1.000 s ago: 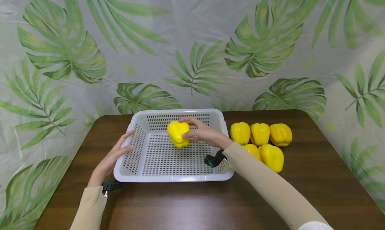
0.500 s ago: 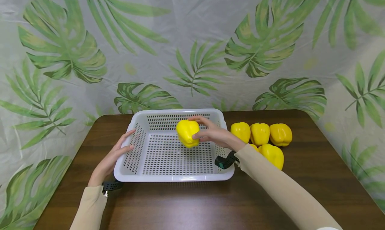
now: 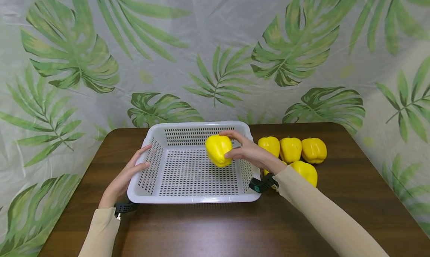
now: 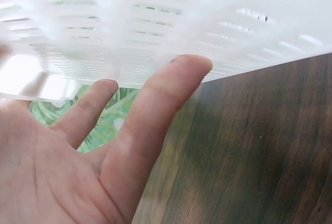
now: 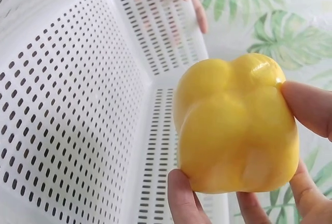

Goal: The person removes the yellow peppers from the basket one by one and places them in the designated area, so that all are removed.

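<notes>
My right hand (image 3: 246, 150) holds a yellow bell pepper (image 3: 217, 150) above the right part of a white perforated plastic basket (image 3: 198, 200). In the right wrist view, thumb and fingertips grip the pepper (image 5: 236, 128) round its sides, its lobed end facing the camera. My left hand (image 3: 122, 178) rests at the basket's left side, its fairly straight fingers touching the rim. The left wrist view shows the left thumb (image 4: 155, 115) extended against the basket's outer wall (image 4: 171, 22). Only holes and bare floor show inside the basket.
Right of the basket, several yellow bell peppers (image 3: 290, 149) stand in two rows on the dark wooden table (image 3: 208, 231). The right forearm partly hides the front row. A leaf-patterned cloth (image 3: 221, 33) hangs behind the table's back edge.
My right hand has moved to the right with the bell pepper, from the basket's middle towards its right wall. The left hand and the basket have stayed in place.
</notes>
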Available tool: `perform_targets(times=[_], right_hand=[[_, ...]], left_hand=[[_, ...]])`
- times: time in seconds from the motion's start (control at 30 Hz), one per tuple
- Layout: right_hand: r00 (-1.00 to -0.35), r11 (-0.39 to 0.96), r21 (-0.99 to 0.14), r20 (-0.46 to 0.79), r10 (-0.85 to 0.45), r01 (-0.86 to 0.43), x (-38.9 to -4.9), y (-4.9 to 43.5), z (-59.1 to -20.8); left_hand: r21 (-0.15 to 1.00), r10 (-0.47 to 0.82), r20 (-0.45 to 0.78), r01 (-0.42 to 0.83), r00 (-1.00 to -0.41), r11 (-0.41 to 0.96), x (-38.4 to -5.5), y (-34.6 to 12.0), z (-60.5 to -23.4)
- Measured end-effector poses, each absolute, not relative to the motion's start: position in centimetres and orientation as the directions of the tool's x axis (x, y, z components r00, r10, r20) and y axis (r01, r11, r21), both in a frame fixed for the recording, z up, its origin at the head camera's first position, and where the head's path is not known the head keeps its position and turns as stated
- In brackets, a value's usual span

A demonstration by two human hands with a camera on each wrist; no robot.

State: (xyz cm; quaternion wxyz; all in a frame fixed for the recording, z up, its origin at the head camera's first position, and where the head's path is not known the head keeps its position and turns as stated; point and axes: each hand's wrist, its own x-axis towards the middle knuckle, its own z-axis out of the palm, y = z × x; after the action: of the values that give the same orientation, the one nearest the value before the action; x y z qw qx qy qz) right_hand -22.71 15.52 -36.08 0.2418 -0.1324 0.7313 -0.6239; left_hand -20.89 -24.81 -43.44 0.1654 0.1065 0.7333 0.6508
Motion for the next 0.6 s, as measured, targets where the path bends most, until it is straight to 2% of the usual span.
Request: perform_targets(times=[0.6], right_hand=[[-0.859, 0.166, -0.986, -0.110, -0.500, 0.029, -21.6, 18.9, -35.6]], left_hand=[[0.988, 0.365, -0.105, -0.057, -0.925, 0.141, -20.9, -24.8, -43.4]])
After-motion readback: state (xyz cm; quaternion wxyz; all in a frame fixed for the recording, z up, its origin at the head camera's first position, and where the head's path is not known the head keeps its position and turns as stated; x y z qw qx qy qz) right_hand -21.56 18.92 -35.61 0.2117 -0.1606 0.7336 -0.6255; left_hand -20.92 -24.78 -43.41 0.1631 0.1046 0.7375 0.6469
